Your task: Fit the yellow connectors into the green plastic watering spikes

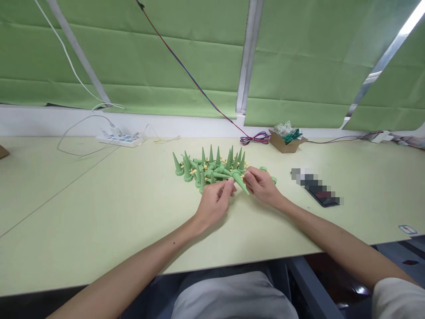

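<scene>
Between my two hands is a green plastic cone [240,182] with a round base, its tip slanting down to the right. My left hand [214,203] is closed in a pinch at the left side of that base. On the other side, my right hand [262,185] pinches a small yellow piece [242,176] beside the base; its exact shape is too small to make out. Just behind the hands lies a pile of similar green cones [202,168], several upright and others on their sides, with small yellow pieces among them. Green round parts [273,180] show past my right hand.
A small cardboard box [284,146] with clear and green plastic stands at the back, beside a coiled red-and-blue cable [255,138]. A white power strip [120,140] lies at the back left. A dark, partly blurred object [320,193] rests on the table [133,195] at right.
</scene>
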A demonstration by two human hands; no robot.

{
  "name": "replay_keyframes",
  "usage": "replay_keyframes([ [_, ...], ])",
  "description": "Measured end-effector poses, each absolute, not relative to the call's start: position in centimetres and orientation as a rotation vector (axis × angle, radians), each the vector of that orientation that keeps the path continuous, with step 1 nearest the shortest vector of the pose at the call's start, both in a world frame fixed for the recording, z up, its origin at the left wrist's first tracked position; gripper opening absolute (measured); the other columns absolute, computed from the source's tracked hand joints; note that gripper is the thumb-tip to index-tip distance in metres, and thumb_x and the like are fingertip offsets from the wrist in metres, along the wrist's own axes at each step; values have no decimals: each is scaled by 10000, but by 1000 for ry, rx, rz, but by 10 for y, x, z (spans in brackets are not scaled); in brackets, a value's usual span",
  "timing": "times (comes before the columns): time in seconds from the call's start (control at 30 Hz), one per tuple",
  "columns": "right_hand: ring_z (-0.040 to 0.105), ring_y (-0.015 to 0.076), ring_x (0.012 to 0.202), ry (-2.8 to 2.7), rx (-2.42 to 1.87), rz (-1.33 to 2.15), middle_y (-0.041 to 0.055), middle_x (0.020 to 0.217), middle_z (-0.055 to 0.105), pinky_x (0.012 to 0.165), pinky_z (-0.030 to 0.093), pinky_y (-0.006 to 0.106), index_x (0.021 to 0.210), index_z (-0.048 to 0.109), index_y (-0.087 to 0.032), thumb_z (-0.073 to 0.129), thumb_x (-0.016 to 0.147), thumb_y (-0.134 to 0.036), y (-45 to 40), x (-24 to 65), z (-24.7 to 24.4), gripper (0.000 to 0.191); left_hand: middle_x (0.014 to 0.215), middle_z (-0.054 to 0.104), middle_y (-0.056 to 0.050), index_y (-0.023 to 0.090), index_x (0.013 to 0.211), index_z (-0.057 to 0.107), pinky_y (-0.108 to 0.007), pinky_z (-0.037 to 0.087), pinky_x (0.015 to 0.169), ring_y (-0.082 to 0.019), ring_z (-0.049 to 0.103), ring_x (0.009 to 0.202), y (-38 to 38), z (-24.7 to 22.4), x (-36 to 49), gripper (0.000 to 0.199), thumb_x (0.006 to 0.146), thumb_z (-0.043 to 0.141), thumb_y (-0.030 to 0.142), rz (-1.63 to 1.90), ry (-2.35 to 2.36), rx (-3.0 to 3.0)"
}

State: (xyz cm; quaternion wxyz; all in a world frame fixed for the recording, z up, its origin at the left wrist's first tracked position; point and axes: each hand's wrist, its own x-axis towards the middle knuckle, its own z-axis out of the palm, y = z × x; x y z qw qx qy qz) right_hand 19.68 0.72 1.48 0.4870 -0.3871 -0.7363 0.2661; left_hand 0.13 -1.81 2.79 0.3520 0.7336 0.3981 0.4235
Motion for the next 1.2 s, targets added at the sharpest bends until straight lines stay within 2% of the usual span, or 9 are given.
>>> replay_keyframes([
  [0.13, 393, 118, 485, -1879, -920, 619, -43, 530, 426, 479, 316, 261, 738, 474, -218, 411, 1006, -576, 5, 196, 18, 452, 436, 519, 20, 182, 762, 603, -247, 434, 462, -139, 533, 401, -14, 25, 2, 534, 971, 395, 627, 928, 985, 1708],
  [0.3, 389, 119, 484, -1909, -916, 635, -49, 522, 417, 490, 316, 260, 755, 484, -216, 388, 1007, -592, 6, 196, 17, 463, 455, 553, 13, 183, 801, 571, -241, 420, 379, -145, 533, 361, -10, 21, 3, 527, 914, 465, 687, 838, 890, 1578],
  [0.53, 369, 115, 491, -1914, -901, 689, -52, 540, 401, 498, 309, 263, 732, 404, -227, 357, 1028, -563, 5, 195, 12, 451, 446, 531, 30, 192, 743, 516, -227, 414, 400, -121, 517, 372, -12, 25, 2, 456, 896, 565, 618, 877, 910, 1557],
  [0.67, 379, 120, 494, -1921, -921, 682, -46, 534, 405, 499, 315, 270, 701, 369, -230, 337, 1034, -560, 5, 195, 13, 470, 446, 530, 43, 195, 813, 562, -230, 399, 394, -128, 513, 368, -14, 26, 2, 405, 860, 628, 592, 883, 933, 1584],
  [0.93, 410, 117, 461, -1924, -921, 681, -29, 494, 453, 508, 344, 288, 628, 410, -220, 314, 1044, -548, 3, 194, 16, 538, 458, 501, 70, 207, 857, 555, -242, 400, 462, -123, 498, 402, -16, 25, 2, 344, 834, 680, 526, 959, 971, 1705],
  [1.2, 381, 106, 406, -1913, -974, 709, -30, 405, 405, 480, 339, 287, 511, 371, -223, 315, 1027, -592, -1, 190, 22, 636, 673, 579, 21, 197, 951, 580, -252, 418, 528, -129, 532, 538, -13, 20, 2, 329, 803, 730, 449, 1078, 1007, 1864],
])
